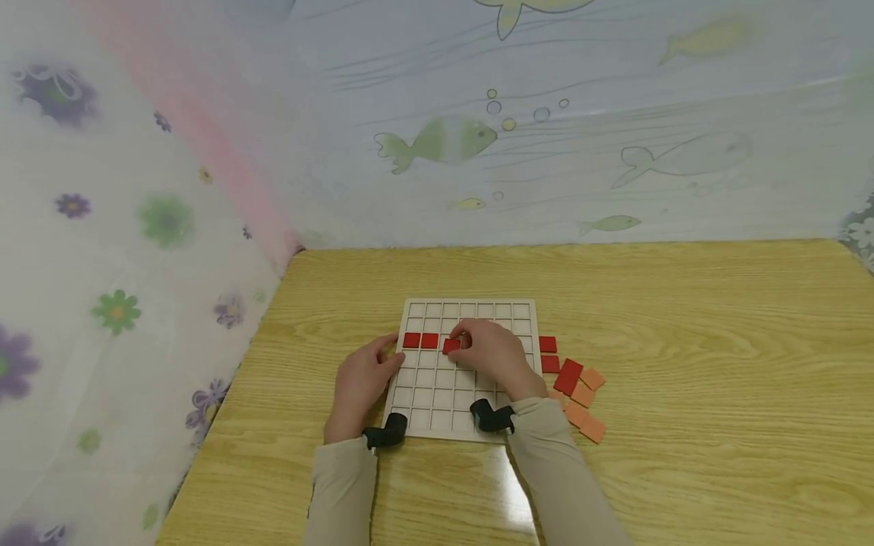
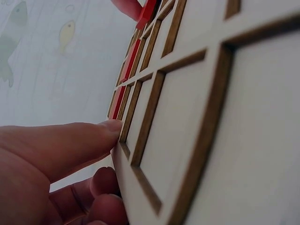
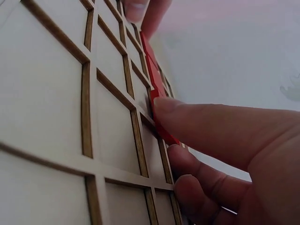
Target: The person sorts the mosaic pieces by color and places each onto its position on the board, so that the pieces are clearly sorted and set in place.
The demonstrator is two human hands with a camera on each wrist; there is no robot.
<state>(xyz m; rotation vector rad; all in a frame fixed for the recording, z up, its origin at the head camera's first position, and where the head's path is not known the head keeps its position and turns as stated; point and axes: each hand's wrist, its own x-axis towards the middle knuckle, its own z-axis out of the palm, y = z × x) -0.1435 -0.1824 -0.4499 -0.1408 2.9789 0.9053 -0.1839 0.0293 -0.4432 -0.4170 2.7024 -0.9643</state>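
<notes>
A pale wooden grid board (image 1: 423, 398) lies on the table, with two red tiles (image 1: 412, 340) side by side in cells at its left. My right hand (image 1: 495, 353) pinches another red tile (image 1: 451, 346) between thumb and fingers, just right of those two. The right wrist view shows this held tile (image 3: 161, 117) tilted, its edge close over the cells. My left hand (image 1: 358, 383) holds the board's left edge. In the left wrist view its thumb (image 2: 89, 140) presses the rim by the nearest red tile (image 2: 117, 103), with the other fingers curled against the board's side.
Right of the board lie loose red tiles (image 1: 548, 344), a larger-looking red piece (image 1: 568, 377) and several orange tiles (image 1: 592, 429). Black wrist cameras (image 1: 388, 431) overlap the board's near edge. A patterned wall covering (image 1: 437, 220) stands behind the wooden table (image 1: 717, 364).
</notes>
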